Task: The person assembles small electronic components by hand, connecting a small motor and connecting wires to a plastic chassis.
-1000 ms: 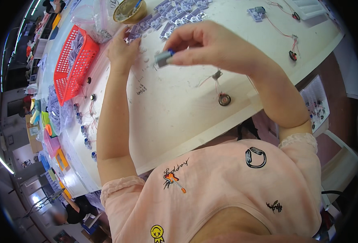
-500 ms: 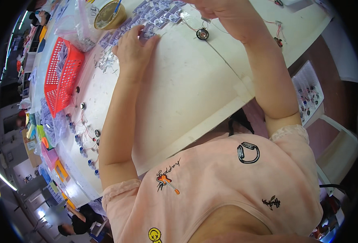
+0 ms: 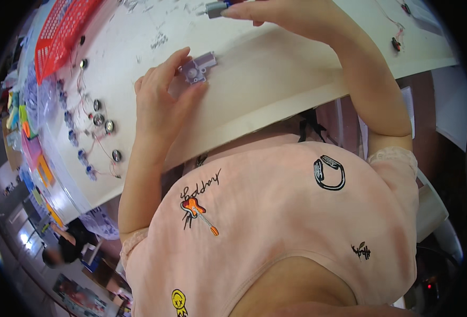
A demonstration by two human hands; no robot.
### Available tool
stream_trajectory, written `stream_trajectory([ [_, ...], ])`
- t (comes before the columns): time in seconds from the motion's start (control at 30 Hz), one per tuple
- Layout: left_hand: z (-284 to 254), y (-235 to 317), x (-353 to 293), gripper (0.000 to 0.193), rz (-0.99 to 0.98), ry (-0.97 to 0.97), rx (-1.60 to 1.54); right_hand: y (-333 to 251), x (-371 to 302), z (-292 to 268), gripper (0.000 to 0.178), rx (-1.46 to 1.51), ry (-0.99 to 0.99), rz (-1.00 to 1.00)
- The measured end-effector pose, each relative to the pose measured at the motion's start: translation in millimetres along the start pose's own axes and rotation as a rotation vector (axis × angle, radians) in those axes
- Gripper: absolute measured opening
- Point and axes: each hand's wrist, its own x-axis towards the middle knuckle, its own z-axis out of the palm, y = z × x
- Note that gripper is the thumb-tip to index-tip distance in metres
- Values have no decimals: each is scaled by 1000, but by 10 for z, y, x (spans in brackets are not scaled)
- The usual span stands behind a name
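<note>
Between the thumb and fingers of my left hand is a pale purple plastic housing, low over the white table or resting on it. Its open side shows moulded recesses. My right hand, at the top of the view, is closed on a small grey and blue part with a thin tip pointing left. That part's exact kind is hard to tell, and some of it is hidden by the fingers. The two held pieces are apart, the grey one farther away.
Left of my left arm lie several small round speakers with red wires and blue-ended motors. Beyond them is a red perforated basket. Small metal pieces lie near the left hand. A wired part sits at the right.
My left hand has left the rows of purple housings and now has one housing in its grip. The right hand now shows a grey and blue part. The view has shifted.
</note>
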Motion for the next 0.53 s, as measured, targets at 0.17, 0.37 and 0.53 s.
stream_trajectory([
  [0.17,70,-102,-120,45,-24,89,-13,-99,-53,307,21,-60,-136,4],
  [0.37,101,-136,-166,42,-11,123,-25,27,-91,516,21,-158,-80,-229],
  [0.53,109,-134,-165,46,-24,141,-6,-7,-65,539,22,-142,-150,-141],
])
